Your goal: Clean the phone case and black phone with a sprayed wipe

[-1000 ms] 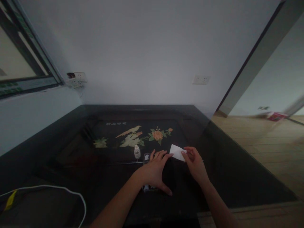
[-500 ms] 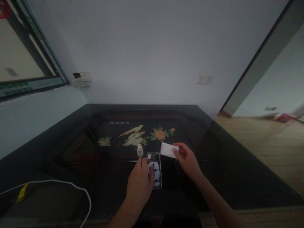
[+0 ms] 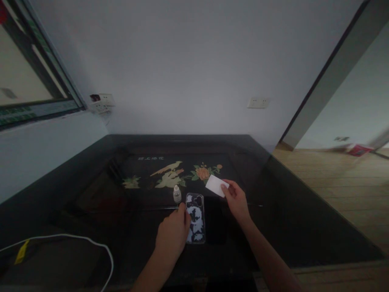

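A phone case with a white pattern lies flat on the dark glass table. My left hand rests at its left edge, fingers curled, one fingertip touching the case. My right hand hovers just right of the case and pinches a small white folded wipe. A small white dropper bottle stands upright just beyond my left hand. A dark flat thing, perhaps a phone, lies right of the case.
The tabletop carries a bird-and-flower picture under glass. A white cable loops at the near left. The wall behind has sockets; a window is at the left. Wooden floor lies to the right.
My left hand slid off the phone case to its left edge, uncovering the pattern. My right hand with the wipe shifted left, closer to the case.
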Demonstrator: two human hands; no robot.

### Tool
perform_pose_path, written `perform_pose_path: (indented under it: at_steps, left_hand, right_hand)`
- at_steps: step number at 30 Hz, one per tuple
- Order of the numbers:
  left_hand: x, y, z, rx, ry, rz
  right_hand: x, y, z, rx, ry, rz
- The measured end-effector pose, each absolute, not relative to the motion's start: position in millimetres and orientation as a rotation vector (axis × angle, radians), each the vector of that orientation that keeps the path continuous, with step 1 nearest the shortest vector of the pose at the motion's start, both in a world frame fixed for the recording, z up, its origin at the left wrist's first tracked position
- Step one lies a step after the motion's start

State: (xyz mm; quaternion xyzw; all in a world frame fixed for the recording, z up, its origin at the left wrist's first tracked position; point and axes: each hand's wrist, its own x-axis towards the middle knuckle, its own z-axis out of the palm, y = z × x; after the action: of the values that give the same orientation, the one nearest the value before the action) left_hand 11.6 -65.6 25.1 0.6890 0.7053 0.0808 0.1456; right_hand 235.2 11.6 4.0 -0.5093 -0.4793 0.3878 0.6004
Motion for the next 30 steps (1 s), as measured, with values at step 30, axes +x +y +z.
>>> perform_pose_path:
  at_steps: [30]
  left_hand:
    - [45,8,-8,1.017,1.149,1.093]
  right_hand:
    - [231,-22,19,-0.953,-1.869,0.837]
